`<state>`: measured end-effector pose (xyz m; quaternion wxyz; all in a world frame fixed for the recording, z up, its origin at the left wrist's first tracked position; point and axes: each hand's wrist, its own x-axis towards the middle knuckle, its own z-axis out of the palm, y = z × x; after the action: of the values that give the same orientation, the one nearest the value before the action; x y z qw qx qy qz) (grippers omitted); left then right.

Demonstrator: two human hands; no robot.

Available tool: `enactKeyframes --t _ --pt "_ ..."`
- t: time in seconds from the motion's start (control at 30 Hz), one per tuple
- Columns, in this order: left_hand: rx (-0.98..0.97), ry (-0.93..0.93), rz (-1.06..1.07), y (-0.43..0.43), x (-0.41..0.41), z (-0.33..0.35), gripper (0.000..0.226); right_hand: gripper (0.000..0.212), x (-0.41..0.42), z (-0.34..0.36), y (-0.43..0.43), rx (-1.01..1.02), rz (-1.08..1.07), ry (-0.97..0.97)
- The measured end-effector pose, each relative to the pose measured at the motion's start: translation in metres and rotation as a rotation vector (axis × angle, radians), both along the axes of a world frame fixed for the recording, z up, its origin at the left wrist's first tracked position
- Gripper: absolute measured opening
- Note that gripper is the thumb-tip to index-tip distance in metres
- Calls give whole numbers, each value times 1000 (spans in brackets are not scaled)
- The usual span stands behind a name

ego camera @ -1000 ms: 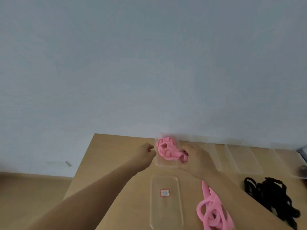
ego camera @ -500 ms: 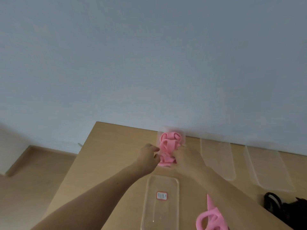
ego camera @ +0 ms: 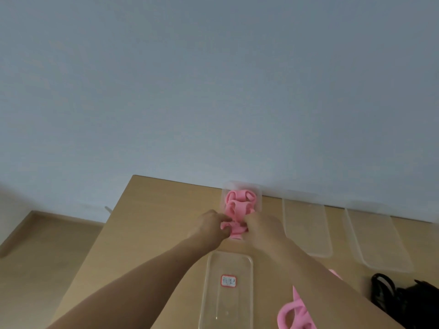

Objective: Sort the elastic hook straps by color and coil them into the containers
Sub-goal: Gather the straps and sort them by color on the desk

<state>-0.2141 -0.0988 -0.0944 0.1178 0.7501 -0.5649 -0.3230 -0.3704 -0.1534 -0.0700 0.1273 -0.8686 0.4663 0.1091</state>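
Most of the view is a pale blue-grey wall (ego camera: 213, 91), with the wooden worktop (ego camera: 154, 233) below it. Three clear boxes line the worktop's far edge. On the right are two empty containers (ego camera: 306, 229), and on the left is the pink container (ego camera: 259, 198), which has coiled pink straps (ego camera: 240, 201) packed into its far end. Nearer the camera there's a labelled tray (ego camera: 228, 305), clear with a red-bordered sticker and nothing in it. The black strap pile (ego camera: 403, 300) sits bottom right, and the loose pink pile (ego camera: 294, 314) is just beside the right forearm.

Both hands meet at the near end of the pink container. The left hand (ego camera: 209, 225) and right hand (ego camera: 261, 227) each have their fingers curled in, pinching the same pink strap bundle (ego camera: 234, 227) between them.

So I'd call this the coil-and-tuck step for one more pink strap. The next move is probably to press that coil down below the rim so the elastic doesn't spring back out. After that, let go and reach for the loose pink pile.
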Motion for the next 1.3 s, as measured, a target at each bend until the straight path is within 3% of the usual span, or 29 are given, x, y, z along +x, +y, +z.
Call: enactKeyframes --t 0.13,0.27,0.47,0.63,0.87,1.0,1.1,1.3 --pt "-19 -32 10 -5 0 -4 34 31 -2 0 7 4 -47 -153" --pt "-35 -56 1 -4 -3 -7 36 27 -12 -4 20 -168 68 -135" --pt "-130 -98 -19 -1 1 -7 37 52 -19 -12 37 -195 96 -99" --pt "-87 -116 -36 2 -1 0 36 46 -18 -11 37 -156 108 -47" --pt "-116 -25 -33 8 0 24 42 61 -19 9 42 -245 56 -203" --pt "-163 -8 -35 23 5 35 41 33 -17 22 51 -211 -59 -323" --pt "-222 3 -55 42 9 37 40 27 -16 27 72 -221 -145 -416" --pt "-203 23 -90 76 20 24 36 25 -12 11 126 -61 -393 -310"
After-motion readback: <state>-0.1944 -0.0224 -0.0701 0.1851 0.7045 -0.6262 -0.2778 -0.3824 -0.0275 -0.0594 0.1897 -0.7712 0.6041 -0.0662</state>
